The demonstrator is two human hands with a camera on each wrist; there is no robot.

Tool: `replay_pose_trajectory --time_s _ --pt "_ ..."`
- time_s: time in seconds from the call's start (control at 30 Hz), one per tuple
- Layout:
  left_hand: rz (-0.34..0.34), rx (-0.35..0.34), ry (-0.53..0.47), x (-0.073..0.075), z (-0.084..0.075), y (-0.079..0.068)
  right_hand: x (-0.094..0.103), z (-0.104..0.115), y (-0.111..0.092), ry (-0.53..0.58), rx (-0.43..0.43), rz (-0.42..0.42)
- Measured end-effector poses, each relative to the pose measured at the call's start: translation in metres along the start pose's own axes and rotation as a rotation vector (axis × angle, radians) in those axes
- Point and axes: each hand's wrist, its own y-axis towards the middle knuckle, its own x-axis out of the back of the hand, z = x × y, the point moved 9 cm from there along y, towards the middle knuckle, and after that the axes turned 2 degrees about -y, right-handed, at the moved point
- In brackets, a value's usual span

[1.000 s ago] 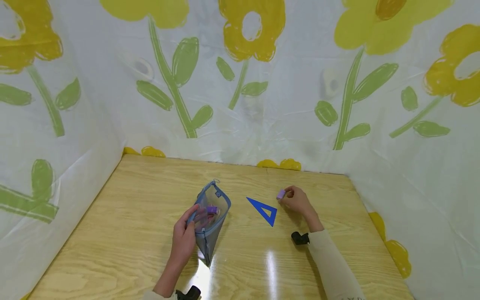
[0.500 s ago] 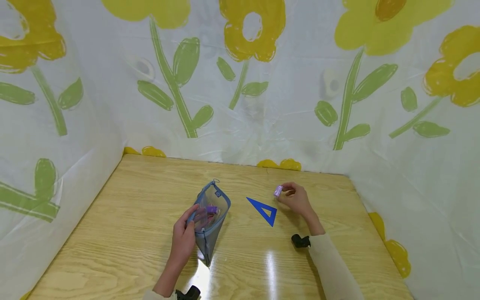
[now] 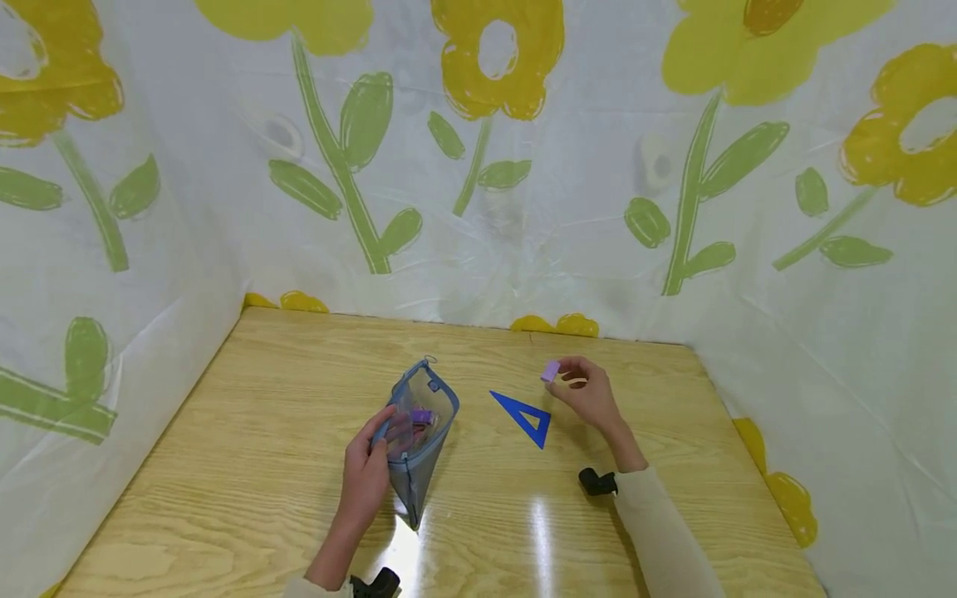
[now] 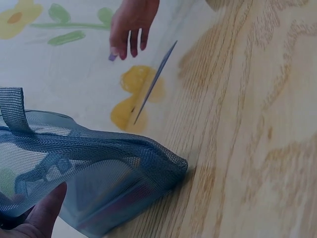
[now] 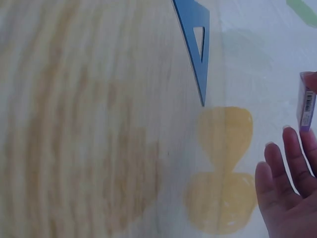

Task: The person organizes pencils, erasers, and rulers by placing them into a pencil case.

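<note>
My left hand (image 3: 365,477) grips the near left rim of a blue-grey mesh pencil pouch (image 3: 420,483), its zip opening spread wide. Inside lie a purple item (image 3: 422,417) and other small things, partly veiled by the mesh. On the right, the thumb and fingertips of my right hand (image 3: 593,397) pinch a small purple eraser (image 3: 550,371), raised above the table. A barcode shows on the eraser (image 5: 306,106) in the right wrist view, where the other fingers are extended. Between pouch and right hand lies a blue set square (image 3: 512,406).
The light wooden table (image 3: 262,432) is bounded at the back and sides by a white cloth (image 3: 583,274) printed with yellow flowers. A black wrist camera (image 3: 596,482) sits at the right wrist, another black camera (image 3: 377,584) at the left.
My right hand has shifted slightly left and away from me with the eraser, which has turned in its fingertips. The left hand and pouch have stayed nearly still.
</note>
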Motion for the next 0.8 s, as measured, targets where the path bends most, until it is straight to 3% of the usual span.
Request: replay_pose_trajectory --time_s 0.3,0.6,0.8 --pt "0.009 -0.013 0.016 -0.003 -0.001 0.001 -0.006 0.015 -0.006 0.060 0.027 -0.023" --pt "0.008 -0.018 0.027 -0.002 -0.001 0.003 -0.022 0.053 -0.013 0.075 0.064 0.039" --pt "-0.002 -0.006 0.031 -0.002 0.000 0.002 -0.033 0.049 -0.015 0.070 0.094 0.039"
